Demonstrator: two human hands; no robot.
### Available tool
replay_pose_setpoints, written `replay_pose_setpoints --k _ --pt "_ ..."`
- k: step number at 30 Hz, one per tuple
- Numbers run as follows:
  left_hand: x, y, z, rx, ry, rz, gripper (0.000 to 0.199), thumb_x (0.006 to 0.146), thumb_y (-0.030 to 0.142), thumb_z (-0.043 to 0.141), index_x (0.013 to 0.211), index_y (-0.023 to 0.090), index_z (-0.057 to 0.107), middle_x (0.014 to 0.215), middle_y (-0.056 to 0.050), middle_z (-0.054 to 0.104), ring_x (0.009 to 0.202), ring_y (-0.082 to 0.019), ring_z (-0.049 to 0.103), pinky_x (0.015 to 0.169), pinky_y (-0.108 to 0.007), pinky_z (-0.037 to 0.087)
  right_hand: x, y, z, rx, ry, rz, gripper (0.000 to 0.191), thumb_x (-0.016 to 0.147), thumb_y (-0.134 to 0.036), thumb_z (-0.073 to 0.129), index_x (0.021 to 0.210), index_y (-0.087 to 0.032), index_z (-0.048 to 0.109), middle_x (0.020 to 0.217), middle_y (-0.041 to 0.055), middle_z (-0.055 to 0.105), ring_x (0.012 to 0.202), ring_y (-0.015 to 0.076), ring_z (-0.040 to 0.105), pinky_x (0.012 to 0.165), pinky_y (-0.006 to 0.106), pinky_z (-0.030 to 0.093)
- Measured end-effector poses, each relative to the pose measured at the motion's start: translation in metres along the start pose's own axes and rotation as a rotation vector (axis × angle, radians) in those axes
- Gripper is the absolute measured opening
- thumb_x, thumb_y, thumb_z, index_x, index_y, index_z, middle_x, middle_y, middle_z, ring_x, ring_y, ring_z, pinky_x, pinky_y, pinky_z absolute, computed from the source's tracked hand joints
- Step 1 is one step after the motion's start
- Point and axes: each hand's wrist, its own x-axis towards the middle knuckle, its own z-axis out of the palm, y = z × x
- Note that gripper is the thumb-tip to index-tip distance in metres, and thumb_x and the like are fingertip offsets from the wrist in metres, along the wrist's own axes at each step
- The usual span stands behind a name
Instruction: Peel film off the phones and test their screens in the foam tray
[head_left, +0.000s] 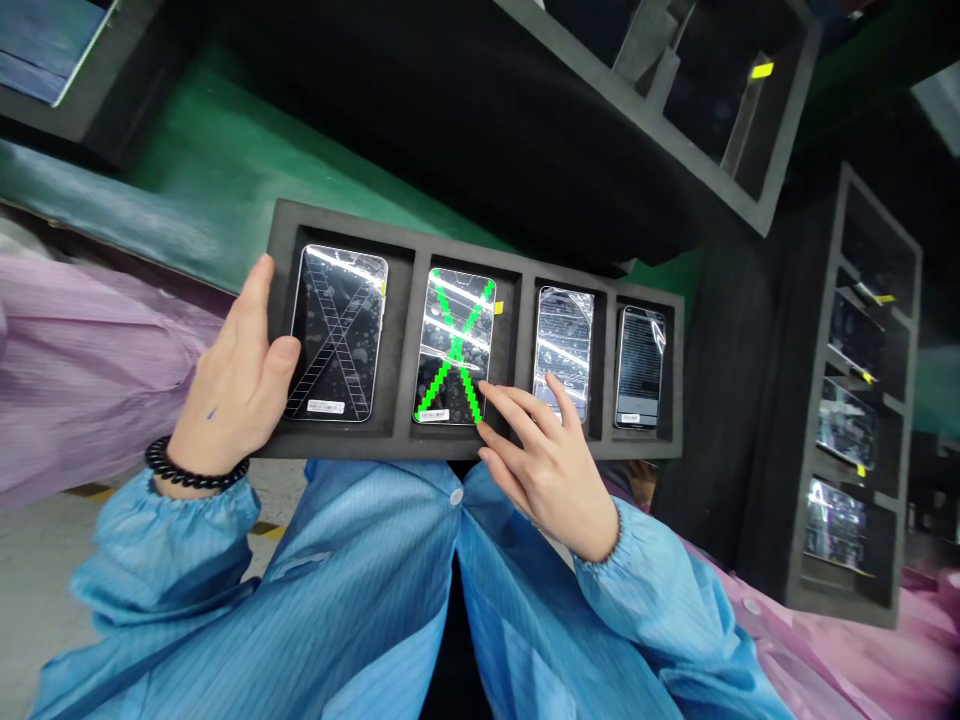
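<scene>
A dark grey foam tray (480,245) lies across the front of my lap, with several compartments, each holding a smartphone. My left hand (232,375) rests against the tray's left end, fingers straight and thumb apart, near a phone (337,325) whose black screen shows a white hatched X. Beside it, a second phone (455,335) displays a thick green X. My right hand (544,455) is over the tray's front rim with fingers spread, its index fingertip at that phone's lower right edge. Partly behind those fingers lies a third phone (564,330). At the right end sits a phone (640,365) showing lines of text.
More foam trays stand around: one at upper right (780,130), one with several phones at far right (806,480), and one at upper left (127,90). Green surface (225,150) shows behind my tray. Pink sleeves (97,370) of other people flank me.
</scene>
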Motion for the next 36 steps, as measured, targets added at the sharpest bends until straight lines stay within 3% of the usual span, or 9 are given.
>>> replay_pose_setpoints --k 6,11,16,20,27,36 --pt "-0.002 0.001 0.0 -0.098 0.014 -0.002 0.076 0.101 0.063 0.022 0.164 0.02 0.011 0.171 -0.011 0.019 0.158 -0.03 0.022 0.13 -0.053 0.02 0.011 0.009 -0.011 0.005 0.022 -0.054 0.029 0.102 -0.027 0.05 0.094 -0.019 0.077 0.139 0.0109 0.067 0.125 0.0242 0.063 0.123 0.057 0.035" --pt "-0.003 -0.003 0.008 -0.405 0.1 -0.114 0.074 0.101 0.064 0.021 0.163 0.025 0.016 0.171 -0.009 0.023 0.156 -0.029 0.028 0.13 -0.049 0.021 0.057 0.021 -0.023 -0.003 0.224 -0.065 0.027 0.102 -0.028 0.051 0.102 -0.022 0.077 0.139 0.0084 0.067 0.125 0.0251 0.061 0.122 0.055 0.034" --pt "-0.004 -0.008 0.015 -0.523 0.147 -0.158 0.073 0.101 0.064 0.025 0.163 0.026 0.018 0.167 -0.01 0.032 0.153 -0.03 0.034 0.129 -0.049 0.024 0.122 0.016 -0.002 -0.019 0.127 -0.021 0.034 0.105 -0.038 0.044 0.118 -0.026 0.073 0.154 0.0064 0.054 0.136 0.0255 0.052 0.124 0.052 0.03" --pt "-0.004 -0.007 0.015 -0.555 0.155 -0.172 0.073 0.101 0.063 0.025 0.163 0.026 0.018 0.164 -0.012 0.037 0.152 -0.029 0.035 0.128 -0.048 0.025 0.153 0.013 0.017 -0.071 0.078 0.005 0.036 0.105 -0.039 0.043 0.123 -0.025 0.071 0.159 0.0095 0.048 0.14 0.0275 0.048 0.124 0.055 0.028" --pt "-0.003 -0.006 0.015 -0.538 0.16 -0.155 0.075 0.1 0.066 0.022 0.163 0.026 0.018 0.164 -0.012 0.038 0.152 -0.029 0.035 0.127 -0.048 0.027 0.163 0.013 0.024 -0.101 0.036 0.034 0.038 0.105 -0.038 0.042 0.122 -0.022 0.072 0.161 0.0125 0.045 0.139 0.0303 0.048 0.123 0.058 0.028" --pt "-0.004 -0.006 0.015 -0.547 0.162 -0.153 0.073 0.102 0.062 0.022 0.163 0.023 0.018 0.165 -0.014 0.036 0.153 -0.027 0.034 0.127 -0.046 0.027 0.158 0.003 0.022 -0.091 0.029 -0.047 0.037 0.106 -0.037 0.041 0.116 -0.023 0.074 0.162 0.0119 0.043 0.139 0.0295 0.048 0.123 0.059 0.028"
